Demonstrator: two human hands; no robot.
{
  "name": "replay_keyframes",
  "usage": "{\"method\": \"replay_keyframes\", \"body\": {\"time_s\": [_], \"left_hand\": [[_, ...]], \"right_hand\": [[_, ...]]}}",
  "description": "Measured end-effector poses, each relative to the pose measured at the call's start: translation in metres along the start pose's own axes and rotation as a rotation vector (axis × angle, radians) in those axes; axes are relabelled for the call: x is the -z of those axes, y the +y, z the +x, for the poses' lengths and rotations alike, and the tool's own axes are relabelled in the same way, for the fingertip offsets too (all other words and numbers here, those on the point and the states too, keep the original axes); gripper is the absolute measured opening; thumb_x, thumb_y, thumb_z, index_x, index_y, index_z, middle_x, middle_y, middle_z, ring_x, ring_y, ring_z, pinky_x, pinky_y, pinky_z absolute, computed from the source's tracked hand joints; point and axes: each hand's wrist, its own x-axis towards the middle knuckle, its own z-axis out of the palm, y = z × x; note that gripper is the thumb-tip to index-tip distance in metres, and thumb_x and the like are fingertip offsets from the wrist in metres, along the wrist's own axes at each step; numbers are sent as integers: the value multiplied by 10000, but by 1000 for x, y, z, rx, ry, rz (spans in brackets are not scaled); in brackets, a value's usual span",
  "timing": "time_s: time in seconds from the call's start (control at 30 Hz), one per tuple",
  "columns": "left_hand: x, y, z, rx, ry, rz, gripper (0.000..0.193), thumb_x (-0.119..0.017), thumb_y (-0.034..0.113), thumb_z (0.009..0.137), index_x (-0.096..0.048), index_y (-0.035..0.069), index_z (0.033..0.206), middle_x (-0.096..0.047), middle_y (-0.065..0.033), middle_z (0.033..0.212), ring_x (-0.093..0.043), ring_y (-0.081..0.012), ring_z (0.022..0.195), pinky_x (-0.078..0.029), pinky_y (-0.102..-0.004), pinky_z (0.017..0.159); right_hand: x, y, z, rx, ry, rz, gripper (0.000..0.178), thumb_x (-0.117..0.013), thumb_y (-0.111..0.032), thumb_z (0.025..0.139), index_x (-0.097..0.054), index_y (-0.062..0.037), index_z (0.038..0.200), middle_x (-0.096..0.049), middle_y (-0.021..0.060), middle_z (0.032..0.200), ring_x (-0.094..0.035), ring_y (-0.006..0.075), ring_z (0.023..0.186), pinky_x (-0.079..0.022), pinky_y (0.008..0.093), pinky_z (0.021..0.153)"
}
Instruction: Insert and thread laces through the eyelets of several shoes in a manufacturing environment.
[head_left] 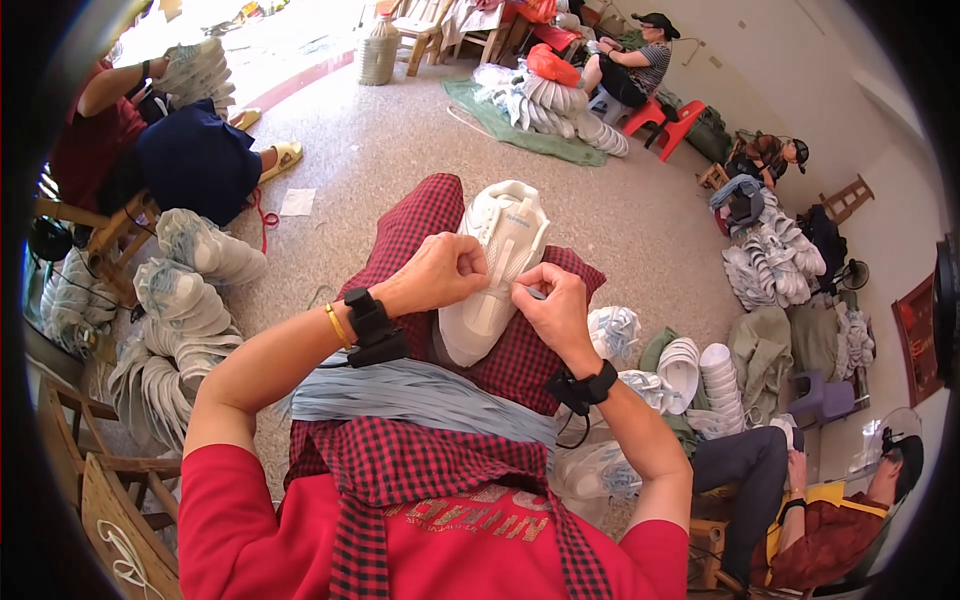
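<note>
Nested stacks of white shoes (185, 325) stand at left, and a bundle of flat pale-blue strips (420, 400) crosses the lap. The white mesh-topped shoe (515, 245) lies on red-and-black checked cloth (425, 215), partly hidden by the left hand (445, 270) and right hand (558, 308); both have fingertips drawn in, contact and hold indeterminable.

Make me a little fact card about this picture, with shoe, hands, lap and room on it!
Shoe: one white shoe, on red-and-black checked cloth
Left hand: fingers curled, fingertips at the shoe's side
Right hand: fingertips pinched near the shoe; what's between them is too small to tell
Lap: a bundle of light blue strips
Left floor: stacks of white shoe pieces
Far side: a red plastic chair and a big jug
</note>
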Motion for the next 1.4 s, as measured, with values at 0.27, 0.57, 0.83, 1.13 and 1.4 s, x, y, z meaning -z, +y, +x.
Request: {"method": "replay_keyframes", "body": {"time_s": [0.27,0.57,0.83,1.13,1.4], "left_hand": [[0,-9,13,22,-63,-32,119,-714,95,763,-637,6,747,-609,-12,644,-559,-70,600,-467,-271,553],[6,-16,12,1,-137,-99,137,-721,100,740,-660,-10,794,-631,-29,670,-597,-99,622,-490,-279,581],[2,-8,7,-62,-73,-13,150,-720,99,731,-688,-15,822,-631,-71,637,-606,-119,590,-491,-290,570],[8,-9,-6,-241,46,358,121,-620,110,820,-621,0,769,-636,-189,717,-636,-363,688,-494,-454,628],[356,-41,-179,176,359,928,138,-558,55,906,-539,53,769,-524,-101,655,-518,-213,549,-437,-354,503]], "right_hand": [[-3,4,9,205,-76,-50,150,-694,-103,766,-687,38,818,-674,106,677,-622,119,610,-499,289,592],[8,-14,12,123,-190,-160,168,-727,-131,782,-712,28,833,-700,127,723,-671,155,652,-517,294,622],[-3,-10,8,101,-103,-128,166,-738,-146,780,-722,12,824,-703,158,786,-700,259,719,-536,342,675],[-4,-17,-5,112,-76,-184,214,-712,-125,790,-674,-4,963,-693,159,789,-701,289,740,-537,374,679],[36,-9,-22,13,-108,-174,264,-724,-68,775,-585,-17,994,-612,107,706,-643,246,671,-507,354,639]]}}
